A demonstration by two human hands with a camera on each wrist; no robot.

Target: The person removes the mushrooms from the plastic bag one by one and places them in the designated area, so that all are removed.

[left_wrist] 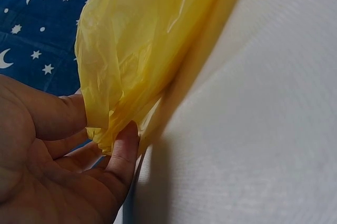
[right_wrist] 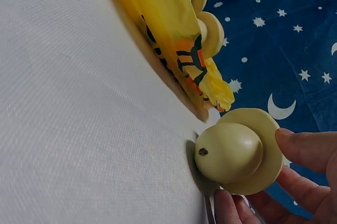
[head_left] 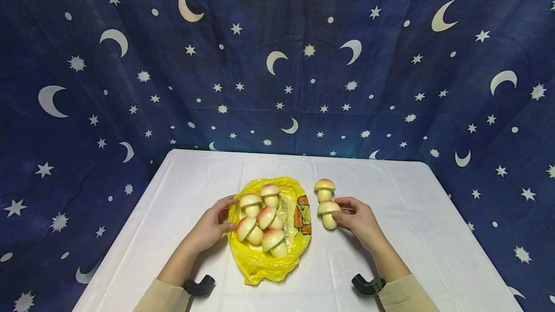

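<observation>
Your left hand [head_left: 211,226] pinches the yellow bag [head_left: 272,267] between your hands, your right hand [head_left: 360,219] grips the nearer mushroom [head_left: 328,213], on its inner side, by the cap; steady the bag, squeeze evenly.

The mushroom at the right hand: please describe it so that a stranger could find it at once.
On the white table sits an open yellow bag with mushrooms inside. In the head view, two more lie just right of it, one behind the other. It is the nearer mushroom: the right hand holds its cap, which sets it apart from the farther mushroom.
</observation>
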